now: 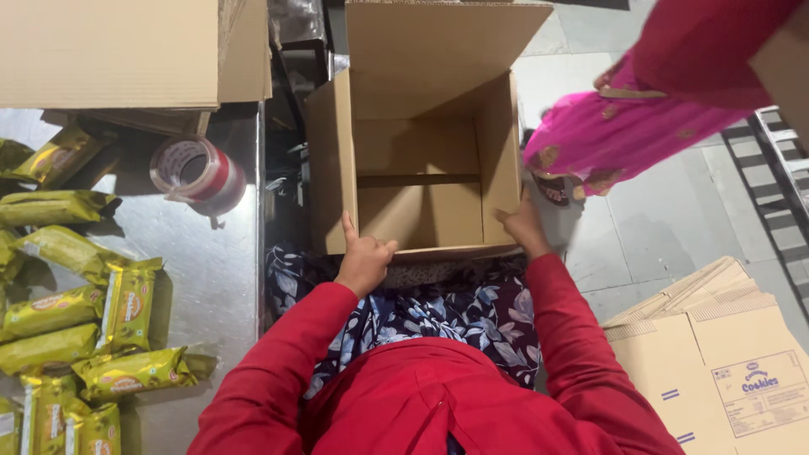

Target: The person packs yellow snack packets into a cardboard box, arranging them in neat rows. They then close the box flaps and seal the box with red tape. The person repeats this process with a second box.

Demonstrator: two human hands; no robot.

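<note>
An open, empty cardboard box (421,152) stands in front of me with its flaps up. My left hand (364,259) grips the near left corner of the box's rim, with one finger pointing up along the left wall. My right hand (524,227) holds the near right corner of the rim. Both arms are in red sleeves, and a dark floral cloth lies across my lap under the box's near edge.
A steel table (211,278) at the left carries several yellow-green biscuit packets (126,307) and a roll of tape (198,173). Another cardboard box (126,50) sits at its back. Flat cartons (716,354) are stacked at the lower right. A person in pink clothing (624,126) stands at the upper right.
</note>
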